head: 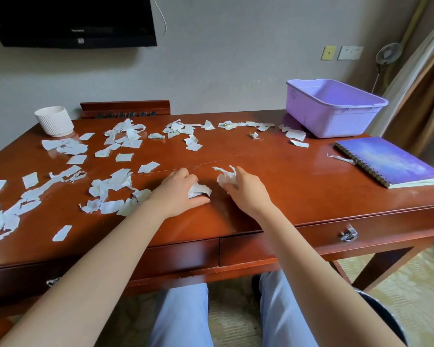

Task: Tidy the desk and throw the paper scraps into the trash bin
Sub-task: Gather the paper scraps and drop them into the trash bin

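White torn paper scraps (125, 136) lie scattered over the left and far side of the brown wooden desk (286, 181). My left hand (178, 191) rests near the desk's middle, fingers and thumb curled round a white scrap (199, 190). Just to its right, my right hand (246, 189) grips a crumpled bunch of scraps (226, 175) with its fingertips. A purple plastic bin (333, 106) stands at the far right corner of the desk, open at the top; I see nothing inside it.
A purple spiral notebook (388, 161) lies at the right edge with a paper strip (341, 158) beside it. A white ribbed cup (54, 120) stands far left. A wooden rack (125, 109) sits against the wall. Drawers run along the desk's front.
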The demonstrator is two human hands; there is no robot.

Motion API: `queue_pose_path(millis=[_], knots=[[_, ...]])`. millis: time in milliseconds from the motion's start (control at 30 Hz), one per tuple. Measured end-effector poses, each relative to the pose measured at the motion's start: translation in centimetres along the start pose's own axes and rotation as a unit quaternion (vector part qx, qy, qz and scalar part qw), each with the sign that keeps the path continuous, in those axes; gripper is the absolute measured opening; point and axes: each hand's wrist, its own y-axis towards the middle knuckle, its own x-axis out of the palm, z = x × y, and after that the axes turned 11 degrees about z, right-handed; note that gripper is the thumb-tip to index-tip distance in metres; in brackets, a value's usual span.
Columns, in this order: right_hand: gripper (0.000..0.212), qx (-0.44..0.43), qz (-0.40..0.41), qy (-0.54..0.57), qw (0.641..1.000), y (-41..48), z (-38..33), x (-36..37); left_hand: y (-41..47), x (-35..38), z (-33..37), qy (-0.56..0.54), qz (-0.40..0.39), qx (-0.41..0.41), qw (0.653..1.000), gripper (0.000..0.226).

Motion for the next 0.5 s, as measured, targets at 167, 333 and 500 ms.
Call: queue_pose_path(millis=[167,333,500], knots=[[0.026,0.015,0.021,0.023,0.999,-0.25,0.0,0.11,0.01,0.33,-0.26,-0.001,-0.028,0.0,1.0,0.05],[0.031,0.02,0.029,0.048,0.998,-0.38,-0.22,0.09,0.27,0.28,-0.14,0.033,-0.002,0.029,0.999,0.035],[0.032,0.021,0.032,0.071,0.997,-0.38,-0.74,-0.06,0.58,0.19,0.18,0.056,0.04,0.021,0.997,0.027]])
